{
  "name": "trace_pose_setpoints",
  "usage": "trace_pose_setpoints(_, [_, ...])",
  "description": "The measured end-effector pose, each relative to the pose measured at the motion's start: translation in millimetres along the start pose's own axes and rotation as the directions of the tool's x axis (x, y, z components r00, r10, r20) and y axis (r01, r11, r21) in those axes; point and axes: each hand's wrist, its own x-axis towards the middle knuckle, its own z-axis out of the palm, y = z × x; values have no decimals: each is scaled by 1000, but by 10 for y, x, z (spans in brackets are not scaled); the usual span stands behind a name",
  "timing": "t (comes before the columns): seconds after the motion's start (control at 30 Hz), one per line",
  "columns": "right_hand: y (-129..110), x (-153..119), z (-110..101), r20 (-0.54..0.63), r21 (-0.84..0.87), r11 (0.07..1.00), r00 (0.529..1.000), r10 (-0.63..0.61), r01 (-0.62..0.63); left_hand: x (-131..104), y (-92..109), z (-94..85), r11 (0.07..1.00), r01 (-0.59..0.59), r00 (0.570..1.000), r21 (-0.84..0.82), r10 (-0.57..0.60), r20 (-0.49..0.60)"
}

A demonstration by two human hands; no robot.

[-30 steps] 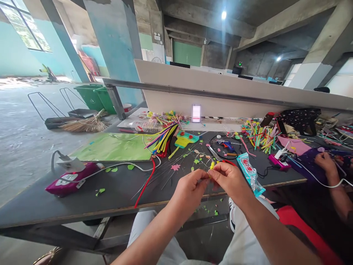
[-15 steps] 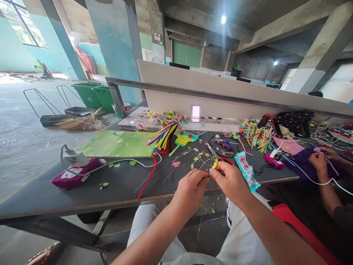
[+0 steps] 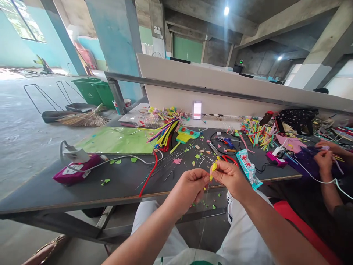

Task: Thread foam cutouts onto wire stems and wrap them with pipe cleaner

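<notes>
Both hands are close together over the front edge of the dark table [image 3: 91,193]. My right hand [image 3: 230,178] pinches a small yellow piece [image 3: 214,167] between thumb and fingers. My left hand [image 3: 191,187] is closed beside it, fingertips pressed together at the lower end of the yellow piece; thin wires hang below. Behind the hands lie scissors with red handles [image 3: 229,159], a pink star-shaped piece [image 3: 177,161] and green scraps [image 3: 134,159]. A bundle of colored pipe cleaners [image 3: 165,138] rests next to a yellow and teal piece [image 3: 187,135].
A purple power strip [image 3: 75,171] with a white plug sits at the left, its cable crossing the table. At the right are a turquoise packet [image 3: 247,166], a glue gun [image 3: 227,142], more pipe cleaners [image 3: 257,135] and another person's hands [image 3: 324,160].
The view has shifted slightly. My fingertips now show more of the yellow piece, held upright between my hands, and my left hand's lower fingers have loosened a little.
</notes>
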Motion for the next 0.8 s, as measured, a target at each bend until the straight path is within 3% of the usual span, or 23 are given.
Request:
trace_pose_setpoints(0.1, [21, 6, 4, 25, 80, 996, 999, -36, 34, 19, 67, -82, 993, 92, 981, -72, -79, 176])
trace_pose_setpoints(0.17, [39, 6, 10, -21, 75, 997, 999, -24, 25, 24, 89, -113, 991, 125, 973, -39, -115, 198])
trace_pose_setpoints(0.23, [50, 1, 9, -99, 32, 999, 995, 7, -4, 1, 89, -98, 995, 85, 994, 54, -89, 66])
trace_pose_setpoints(0.3, [52, -6, 6, -183, -17, 999, 983, 27, -31, -54, 62, -43, 974, -59, 979, 219, 99, -177])
trace_pose_setpoints(0.37, [39, -14, 9, -268, -69, 997, 963, 24, -44, -115, 3, 28, 853, -240, 855, 464, 412, -316])
trace_pose_setpoints(0.43, [16, -20, 25, -339, -124, 991, 941, 11, -56, -149, -83, 89, 639, -365, 715, 677, 658, -237])
trace_pose_setpoints(0.47, [3, -22, 39, -364, -145, 988, 931, 3, -60, -150, -131, 111, 541, -400, 673, 740, 721, -164])
trace_pose_setpoints(0.53, [-15, -24, 70, -391, -174, 983, 920, -12, -61, -122, -219, 138, 410, -424, 633, 808, 772, -60])
trace_pose_setpoints(0.63, [-7, -21, 108, -406, -205, 978, 913, -40, -48, -61, -298, 158, 363, -383, 638, 849, 769, -40])
trace_pose_setpoints(0.8, [62, -17, 124, -414, -246, 967, 909, -47, -62, -30, -298, 212, 432, -173, 686, 885, 698, -207])
